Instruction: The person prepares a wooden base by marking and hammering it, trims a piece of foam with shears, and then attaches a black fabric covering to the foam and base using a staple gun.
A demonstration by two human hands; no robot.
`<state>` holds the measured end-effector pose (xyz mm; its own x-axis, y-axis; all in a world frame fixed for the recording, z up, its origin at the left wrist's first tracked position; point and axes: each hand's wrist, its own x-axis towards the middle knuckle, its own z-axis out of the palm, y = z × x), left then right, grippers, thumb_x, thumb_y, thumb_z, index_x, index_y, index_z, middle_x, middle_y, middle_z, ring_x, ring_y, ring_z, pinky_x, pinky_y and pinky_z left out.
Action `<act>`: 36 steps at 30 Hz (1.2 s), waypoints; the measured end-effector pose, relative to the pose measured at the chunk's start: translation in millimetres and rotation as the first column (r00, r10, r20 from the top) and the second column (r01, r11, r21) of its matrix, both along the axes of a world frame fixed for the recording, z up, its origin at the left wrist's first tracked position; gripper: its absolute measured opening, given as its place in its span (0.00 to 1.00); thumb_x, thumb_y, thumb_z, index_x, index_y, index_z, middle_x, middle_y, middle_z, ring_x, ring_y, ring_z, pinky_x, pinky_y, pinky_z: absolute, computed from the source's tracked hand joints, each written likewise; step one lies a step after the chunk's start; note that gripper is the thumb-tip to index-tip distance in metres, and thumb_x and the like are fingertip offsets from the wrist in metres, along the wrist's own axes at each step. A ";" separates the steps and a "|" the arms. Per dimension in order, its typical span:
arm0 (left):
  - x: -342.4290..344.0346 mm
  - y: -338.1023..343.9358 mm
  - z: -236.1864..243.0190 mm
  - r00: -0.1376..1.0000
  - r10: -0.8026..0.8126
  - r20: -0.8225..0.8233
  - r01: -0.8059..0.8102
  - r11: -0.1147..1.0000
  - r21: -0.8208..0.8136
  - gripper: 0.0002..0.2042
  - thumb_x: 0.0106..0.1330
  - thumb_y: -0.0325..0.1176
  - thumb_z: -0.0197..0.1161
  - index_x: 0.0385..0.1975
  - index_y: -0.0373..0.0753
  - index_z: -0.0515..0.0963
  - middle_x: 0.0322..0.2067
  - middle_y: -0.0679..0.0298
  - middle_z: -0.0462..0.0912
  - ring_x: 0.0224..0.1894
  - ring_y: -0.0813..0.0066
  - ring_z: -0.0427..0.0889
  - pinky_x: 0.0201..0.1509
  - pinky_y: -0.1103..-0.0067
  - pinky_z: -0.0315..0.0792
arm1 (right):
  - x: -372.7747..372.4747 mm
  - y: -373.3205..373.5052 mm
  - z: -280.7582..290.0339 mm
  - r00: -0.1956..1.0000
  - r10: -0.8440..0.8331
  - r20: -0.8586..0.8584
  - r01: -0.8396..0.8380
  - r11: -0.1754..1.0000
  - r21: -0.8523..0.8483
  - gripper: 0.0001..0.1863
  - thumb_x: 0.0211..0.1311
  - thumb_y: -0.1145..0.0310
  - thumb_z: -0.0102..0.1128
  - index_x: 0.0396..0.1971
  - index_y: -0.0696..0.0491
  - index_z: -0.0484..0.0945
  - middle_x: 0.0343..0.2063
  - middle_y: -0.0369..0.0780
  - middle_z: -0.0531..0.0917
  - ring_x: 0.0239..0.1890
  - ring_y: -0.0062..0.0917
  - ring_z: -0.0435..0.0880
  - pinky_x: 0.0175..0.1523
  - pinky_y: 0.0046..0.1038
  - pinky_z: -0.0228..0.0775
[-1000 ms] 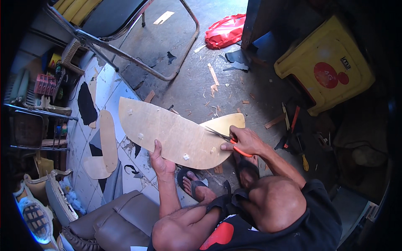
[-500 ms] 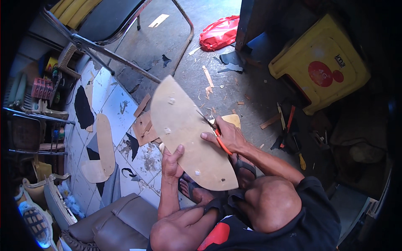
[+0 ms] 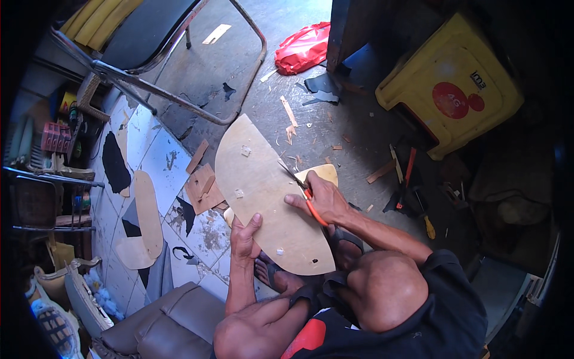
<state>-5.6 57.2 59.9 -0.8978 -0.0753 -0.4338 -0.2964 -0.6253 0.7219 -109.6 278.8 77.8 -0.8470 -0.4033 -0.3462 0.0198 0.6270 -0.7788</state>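
Observation:
A large tan leaf-shaped sheet, perhaps stiff cardboard or leather board, lies tilted across my lap with a few small whitish patches on it. My left hand grips its left edge, thumb on top and fingers hidden beneath. My right hand is closed around orange-handled scissors, whose blades lie along the sheet's upper right edge. The thumb of that hand rests close to the sheet's face. Behind my right hand, part of a pale yellow piece shows.
Tan cut pieces and black scraps lie on the tiles at left. A folding chair stands far left, a red plastic bundle beyond the sheet. To the right are a yellow stool and a yellow-handled screwdriver.
The scissor blades now show more plainly over the sheet's edge. Both hands keep their hold, and the whole view has shifted slightly.

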 end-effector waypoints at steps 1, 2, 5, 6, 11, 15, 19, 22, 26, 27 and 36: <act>0.3 -0.6 0.5 1.000 -0.009 -0.001 0.009 1.000 -0.002 0.28 0.67 0.26 0.66 0.67 0.34 0.65 0.60 0.50 0.78 0.58 0.56 0.81 0.62 0.63 0.78 | 0.5 -2.6 3.3 0.999 0.017 -0.027 -0.016 1.000 0.014 0.44 0.57 0.29 0.64 0.36 0.64 0.70 0.24 0.51 0.79 0.30 0.43 0.84 0.37 0.43 0.74; 0.8 -1.4 -2.1 1.000 -0.014 0.000 0.014 1.000 0.011 0.28 0.67 0.26 0.65 0.67 0.34 0.65 0.60 0.50 0.78 0.58 0.56 0.81 0.62 0.63 0.78 | 0.9 -2.8 6.1 0.996 0.024 -0.080 -0.022 1.000 0.019 0.43 0.57 0.29 0.65 0.36 0.64 0.70 0.24 0.51 0.79 0.29 0.43 0.84 0.36 0.43 0.74; 3.4 -3.2 -9.9 0.999 -0.039 -0.002 0.039 0.999 0.017 0.29 0.67 0.26 0.65 0.68 0.34 0.64 0.60 0.51 0.78 0.59 0.56 0.81 0.63 0.63 0.77 | 2.5 -1.4 8.9 0.992 0.043 -0.117 -0.040 0.999 0.032 0.42 0.56 0.30 0.66 0.34 0.63 0.70 0.24 0.51 0.80 0.28 0.41 0.84 0.35 0.43 0.74; 4.5 -4.3 -10.5 0.999 -0.052 -0.007 0.052 0.999 -0.004 0.29 0.67 0.26 0.65 0.68 0.34 0.64 0.60 0.51 0.78 0.59 0.56 0.81 0.63 0.63 0.77 | 3.0 -0.2 7.9 0.998 0.048 -0.051 -0.046 0.998 0.034 0.42 0.56 0.31 0.66 0.33 0.63 0.71 0.24 0.51 0.80 0.27 0.41 0.84 0.34 0.43 0.74; 1.9 -2.3 -7.2 0.999 -0.031 -0.026 0.031 0.999 -0.019 0.29 0.68 0.26 0.65 0.68 0.34 0.64 0.60 0.51 0.78 0.59 0.56 0.81 0.63 0.63 0.77 | 3.1 0.6 0.3 0.999 -0.013 0.039 0.014 0.999 -0.039 0.40 0.55 0.32 0.69 0.32 0.61 0.70 0.23 0.49 0.78 0.27 0.38 0.81 0.34 0.42 0.72; 2.0 1.2 -3.9 0.999 -0.017 -0.032 0.018 1.000 0.014 0.28 0.68 0.25 0.64 0.68 0.33 0.64 0.60 0.51 0.78 0.59 0.56 0.81 0.63 0.63 0.77 | 2.1 2.7 2.7 0.997 -0.022 -0.080 0.018 0.998 -0.055 0.41 0.54 0.31 0.69 0.32 0.61 0.70 0.23 0.48 0.78 0.28 0.38 0.80 0.36 0.41 0.72; 2.2 -1.5 -11.2 0.999 -0.037 -0.013 0.037 0.999 -0.015 0.28 0.68 0.25 0.64 0.68 0.33 0.64 0.60 0.51 0.78 0.58 0.57 0.81 0.63 0.63 0.77 | -0.5 2.7 9.5 0.965 0.047 -0.260 -0.041 0.999 0.029 0.42 0.54 0.31 0.68 0.33 0.62 0.70 0.22 0.49 0.78 0.27 0.41 0.82 0.35 0.42 0.74; 5.6 -1.1 -11.0 0.998 -0.049 -0.026 0.048 0.998 -0.044 0.28 0.68 0.26 0.64 0.67 0.34 0.65 0.60 0.51 0.78 0.58 0.58 0.81 0.63 0.64 0.76 | 5.7 2.2 4.5 0.981 0.020 -0.192 -0.024 0.999 -0.021 0.41 0.54 0.32 0.69 0.29 0.63 0.71 0.18 0.49 0.77 0.21 0.41 0.81 0.30 0.41 0.73; 5.9 1.3 -11.0 0.999 -0.051 -0.003 0.050 0.998 -0.031 0.28 0.68 0.26 0.65 0.67 0.34 0.66 0.59 0.52 0.79 0.58 0.59 0.81 0.63 0.65 0.76 | 9.6 2.7 2.8 0.990 -0.033 -0.140 0.025 0.998 -0.060 0.40 0.55 0.33 0.69 0.24 0.62 0.71 0.13 0.48 0.75 0.16 0.40 0.79 0.25 0.40 0.71; 6.0 2.4 -13.1 0.999 -0.048 0.003 0.048 0.999 -0.023 0.28 0.68 0.26 0.65 0.67 0.34 0.66 0.59 0.52 0.79 0.59 0.59 0.81 0.63 0.65 0.76 | 10.5 3.5 -0.5 0.990 -0.047 -0.136 0.038 0.997 -0.068 0.39 0.55 0.33 0.69 0.23 0.61 0.70 0.12 0.47 0.74 0.15 0.40 0.79 0.24 0.40 0.71; 5.5 7.3 -13.4 0.999 -0.034 -0.016 0.035 0.998 0.043 0.28 0.68 0.27 0.64 0.68 0.33 0.65 0.60 0.52 0.78 0.59 0.58 0.80 0.64 0.64 0.76 | -0.4 3.0 9.6 0.990 -0.016 -0.142 0.016 1.000 0.003 0.42 0.56 0.31 0.66 0.33 0.63 0.70 0.25 0.54 0.80 0.30 0.46 0.84 0.37 0.45 0.75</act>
<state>-0.1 64.5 46.5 -0.9062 -0.0258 -0.4220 -0.3072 -0.6454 0.6993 -110.0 281.9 87.4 -0.8939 -0.3883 -0.2239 -0.0806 0.6307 -0.7718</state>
